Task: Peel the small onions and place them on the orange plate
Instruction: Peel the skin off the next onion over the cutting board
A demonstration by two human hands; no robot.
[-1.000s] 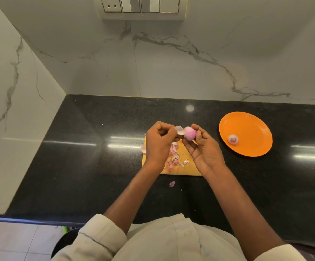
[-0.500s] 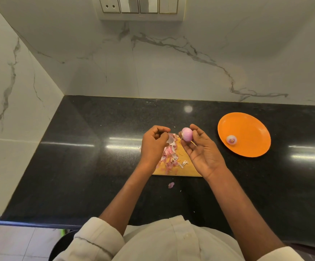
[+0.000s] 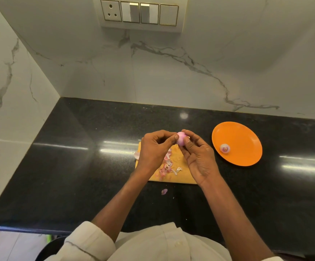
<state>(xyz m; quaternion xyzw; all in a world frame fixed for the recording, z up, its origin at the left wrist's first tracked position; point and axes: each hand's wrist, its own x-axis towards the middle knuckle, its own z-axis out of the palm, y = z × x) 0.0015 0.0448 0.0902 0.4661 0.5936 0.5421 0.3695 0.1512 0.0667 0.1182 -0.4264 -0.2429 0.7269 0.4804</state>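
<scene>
My right hand [image 3: 198, 157] grips a small pink onion [image 3: 181, 139] between thumb and fingers, above the far end of a wooden cutting board [image 3: 181, 174]. My left hand [image 3: 155, 149] pinches at the onion's left side with its fingertips. Loose onion skins [image 3: 167, 166] lie on the board below my hands. To the right, the orange plate [image 3: 239, 136] sits on the counter with one peeled small onion [image 3: 225, 148] on its left part.
The black stone counter [image 3: 77, 166] meets white marble walls at the left and back. One skin scrap [image 3: 164, 191] lies on the counter in front of the board. A switch panel [image 3: 139, 14] is on the back wall.
My left hand let a piece of skin fall onto the board and came back to the onion. My right hand kept hold of the onion and turned it slightly.
</scene>
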